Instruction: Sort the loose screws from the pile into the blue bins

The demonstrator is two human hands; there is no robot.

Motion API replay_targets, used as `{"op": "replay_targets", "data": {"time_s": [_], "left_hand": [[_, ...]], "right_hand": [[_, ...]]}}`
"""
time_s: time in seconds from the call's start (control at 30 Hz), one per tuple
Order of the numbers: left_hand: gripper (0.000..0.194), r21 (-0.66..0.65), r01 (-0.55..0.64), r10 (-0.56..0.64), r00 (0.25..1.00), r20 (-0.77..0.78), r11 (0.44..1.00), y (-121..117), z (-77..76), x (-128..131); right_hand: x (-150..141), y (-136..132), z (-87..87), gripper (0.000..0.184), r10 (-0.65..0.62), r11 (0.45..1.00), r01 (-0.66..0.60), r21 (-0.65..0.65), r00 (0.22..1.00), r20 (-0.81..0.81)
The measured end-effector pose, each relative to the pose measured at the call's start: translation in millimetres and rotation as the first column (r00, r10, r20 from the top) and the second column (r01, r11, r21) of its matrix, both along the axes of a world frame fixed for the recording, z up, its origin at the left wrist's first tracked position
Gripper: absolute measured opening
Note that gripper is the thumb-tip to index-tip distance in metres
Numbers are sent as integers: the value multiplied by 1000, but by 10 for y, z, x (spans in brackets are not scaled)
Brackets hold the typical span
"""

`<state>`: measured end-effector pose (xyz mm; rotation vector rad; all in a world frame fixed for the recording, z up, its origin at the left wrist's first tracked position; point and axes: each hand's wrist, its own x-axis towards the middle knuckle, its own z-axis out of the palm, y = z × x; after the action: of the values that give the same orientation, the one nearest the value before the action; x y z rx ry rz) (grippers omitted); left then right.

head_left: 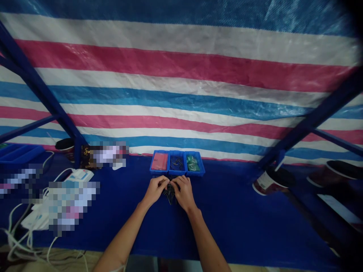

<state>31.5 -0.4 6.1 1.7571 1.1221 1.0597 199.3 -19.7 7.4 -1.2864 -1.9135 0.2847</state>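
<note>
My left hand (pixel 155 188) and my right hand (pixel 183 190) are close together near the middle of the blue table, thumbs and fingers pinched towards each other. What sits between the fingertips is too small to make out. Directly under the hands lies a small pile of thin, dark, stick-like pieces (pixel 169 197), partly covered by the fingers. Just beyond stand three joined blue bins. Flat pinkish-red pieces (pixel 160 161) fill the left bin, dark thin pieces (pixel 177 163) lie in the middle one, and green-and-white small packets (pixel 193 164) are in the right one.
White power strips (pixel 81 174) and tangled white cables (pixel 17 247) lie at the left. A dark red-and-white tub (pixel 266 183) and a phone-like flat object (pixel 338 207) are at the right. Blue metal posts (pixel 297 132) slant up before a striped tarp (pixel 181 83).
</note>
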Motion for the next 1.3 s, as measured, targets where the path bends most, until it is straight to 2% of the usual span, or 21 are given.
{"op": "replay_targets", "data": {"time_s": [0.3,0.47,0.63,0.97,1.17,1.3], "left_hand": [[38,5,14,-14,1000,-9,1000,5,-10,-2],[37,4,20,-20,1000,-22,1000,4,-1,2],[36,5,54,-54,998,-18,999,-1,4,4],[33,4,26,-26,1000,13,1000,-1,-10,-2],[34,13,28,-28,999,18,1000,-5,-15,-9],[33,13,30,-30,999,13,999,0,-26,-14]], "right_hand": [[-6,0,-8,18,18,1000,-18,-9,999,-47],[-2,14,-20,26,11,999,-13,-36,998,-59],[3,22,-21,25,-10,999,5,-47,994,-108],[-3,25,-22,22,1,999,-5,-51,995,-96],[-2,10,-2,14,10,999,-15,-44,994,-106],[-5,20,-24,20,1,999,-5,-52,997,-78]]}}
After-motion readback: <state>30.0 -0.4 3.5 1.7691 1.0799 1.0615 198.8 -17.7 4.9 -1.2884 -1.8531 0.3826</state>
